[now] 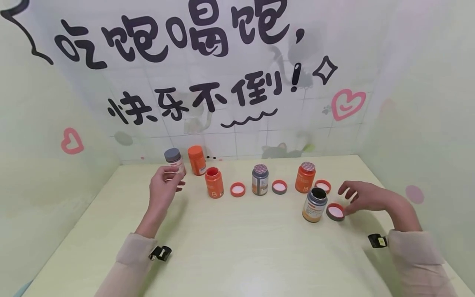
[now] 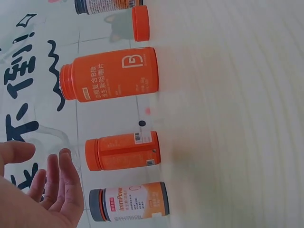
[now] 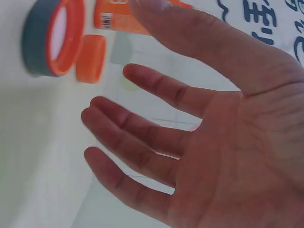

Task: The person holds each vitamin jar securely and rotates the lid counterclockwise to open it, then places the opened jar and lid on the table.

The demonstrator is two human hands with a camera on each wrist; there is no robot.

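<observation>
My left hand [image 1: 163, 187], fingers loosely bent with nothing between them, is near a closed grey-capped bottle [image 1: 172, 155] at the back left. The left wrist view shows space between the fingers and that bottle's white-and-orange label. Beside it stands a closed orange bottle [image 1: 196, 161]. On the right, my right hand [image 1: 365, 196] hovers with spread fingers and an empty palm. Its thumb overlaps the edge of an upturned grey cap with a red inner rim [image 1: 335, 211] in the head view. Left of that cap stands an uncapped grey bottle with a dark mouth [image 1: 314, 208].
An uncapped orange bottle [image 1: 214, 183] stands left of centre with an upturned orange cap [image 1: 237, 189]. Sealed, uncapped grey [image 1: 260, 181] and orange [image 1: 305, 179] bottles have caps [image 1: 279, 187] beside them. A printed curtain [image 1: 237, 140] backs the pale table [image 1: 237, 247].
</observation>
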